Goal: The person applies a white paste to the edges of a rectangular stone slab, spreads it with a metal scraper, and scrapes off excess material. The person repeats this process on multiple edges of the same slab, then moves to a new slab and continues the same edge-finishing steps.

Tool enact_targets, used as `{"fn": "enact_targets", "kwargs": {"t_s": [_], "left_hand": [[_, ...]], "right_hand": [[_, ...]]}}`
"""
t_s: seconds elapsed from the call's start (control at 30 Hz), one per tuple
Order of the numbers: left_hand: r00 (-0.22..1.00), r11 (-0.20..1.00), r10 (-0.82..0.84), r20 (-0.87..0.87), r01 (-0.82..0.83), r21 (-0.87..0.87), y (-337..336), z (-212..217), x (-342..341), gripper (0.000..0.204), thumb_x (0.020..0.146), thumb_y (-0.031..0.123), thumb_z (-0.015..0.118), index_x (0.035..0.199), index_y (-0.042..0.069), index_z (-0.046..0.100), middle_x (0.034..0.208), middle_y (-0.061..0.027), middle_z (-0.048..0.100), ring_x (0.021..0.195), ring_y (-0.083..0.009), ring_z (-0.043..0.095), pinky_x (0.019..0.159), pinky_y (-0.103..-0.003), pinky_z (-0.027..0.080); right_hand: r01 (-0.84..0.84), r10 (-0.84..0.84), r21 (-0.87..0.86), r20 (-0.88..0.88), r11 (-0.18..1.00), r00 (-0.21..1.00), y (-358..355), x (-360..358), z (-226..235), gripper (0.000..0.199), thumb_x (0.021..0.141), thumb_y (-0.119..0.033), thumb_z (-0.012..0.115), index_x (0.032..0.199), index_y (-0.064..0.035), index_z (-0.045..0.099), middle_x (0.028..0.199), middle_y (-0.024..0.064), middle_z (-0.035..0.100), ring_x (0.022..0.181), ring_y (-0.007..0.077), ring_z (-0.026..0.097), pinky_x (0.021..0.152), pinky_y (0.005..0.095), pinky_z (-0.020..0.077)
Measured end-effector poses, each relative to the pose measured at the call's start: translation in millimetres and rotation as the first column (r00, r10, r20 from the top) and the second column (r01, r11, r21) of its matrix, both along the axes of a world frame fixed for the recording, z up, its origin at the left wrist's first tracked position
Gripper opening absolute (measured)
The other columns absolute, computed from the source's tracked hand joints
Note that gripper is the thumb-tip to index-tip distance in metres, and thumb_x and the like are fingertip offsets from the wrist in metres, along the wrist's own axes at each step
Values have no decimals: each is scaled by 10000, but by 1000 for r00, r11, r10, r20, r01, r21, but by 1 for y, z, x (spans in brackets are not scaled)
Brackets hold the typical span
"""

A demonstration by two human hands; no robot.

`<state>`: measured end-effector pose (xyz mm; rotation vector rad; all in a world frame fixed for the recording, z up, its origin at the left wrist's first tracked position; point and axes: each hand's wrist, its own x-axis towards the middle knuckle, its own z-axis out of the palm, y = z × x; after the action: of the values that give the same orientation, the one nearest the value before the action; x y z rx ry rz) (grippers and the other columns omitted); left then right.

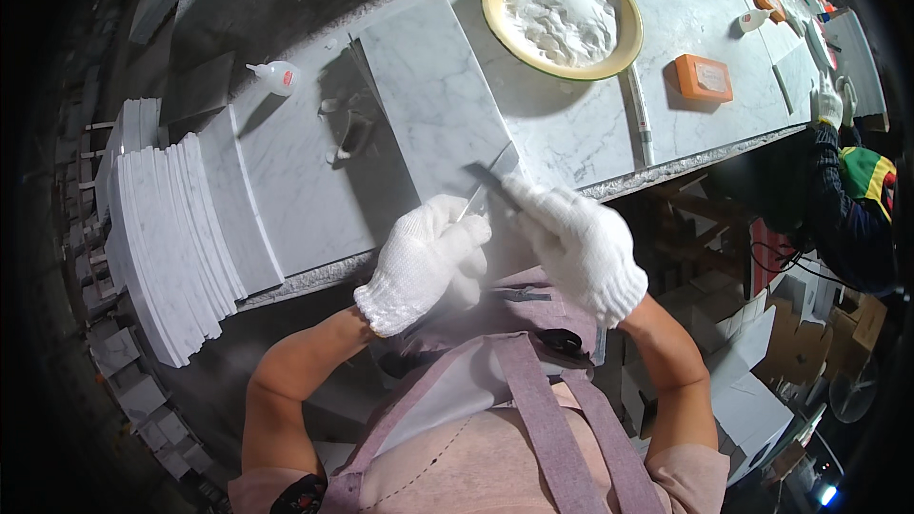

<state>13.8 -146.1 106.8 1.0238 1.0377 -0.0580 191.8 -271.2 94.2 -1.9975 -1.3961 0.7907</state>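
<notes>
My left hand (419,262), in a white knit glove, is closed on a thin white piece (472,200) with a narrow edge pointing up. My right hand (586,247), gloved alike, grips a dark, flat, narrow tool (490,179) that looks like a file, smeared by motion. The tool crosses the thin piece in front of my chest. Whether the two touch is hard to make out. Just beyond both hands, a grey-veined marble tile (428,86) lies on the bench with its near end by the tool.
A yellow-rimmed basin (493,5) of white powder stands at the far middle. An orange block (704,78), a pen-like stick (641,119) and a white squeeze bottle (278,78) lie about. Tiles are stacked (176,238) at left. A co-worker's sleeve (838,200) is at right.
</notes>
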Motion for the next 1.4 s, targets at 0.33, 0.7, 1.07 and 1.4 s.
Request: {"fn": "enact_targets", "kwargs": {"t_s": [0.33,0.7,1.07,1.4], "left_hand": [[998,999,22,-62,-23,-22,-3,6,3,255,1042,170,650,1178,-37,586,781,-74,647,521,-132,626,488,-283,521],[998,998,-51,-29,52,41,-5,8,2,330,1061,219,613,1266,-38,587,812,-69,642,569,-117,615,540,-282,507],[988,984,-100,-116,115,135,-4,5,1,355,1061,247,609,1258,-48,624,800,-70,665,588,-117,630,576,-294,519],[988,961,-77,-137,110,253,-2,-6,-4,343,1037,255,636,1264,2,680,812,-87,706,677,-114,683,616,-313,548]], "right_hand": [[-101,100,-13,-51,995,994,2,6,-2,397,973,-43,653,1354,-131,722,949,154,743,848,334,737,746,394,585],[43,-43,7,-41,999,998,10,24,17,402,941,-38,677,1332,-114,729,1054,192,767,933,321,768,810,388,599],[-218,207,-130,-94,967,974,2,21,10,366,949,-44,673,1301,-117,744,998,150,766,858,334,746,762,384,592],[90,-93,-32,-93,995,991,-3,12,-7,404,960,-55,699,1360,-108,712,1016,166,754,869,321,735,797,391,579]]}}
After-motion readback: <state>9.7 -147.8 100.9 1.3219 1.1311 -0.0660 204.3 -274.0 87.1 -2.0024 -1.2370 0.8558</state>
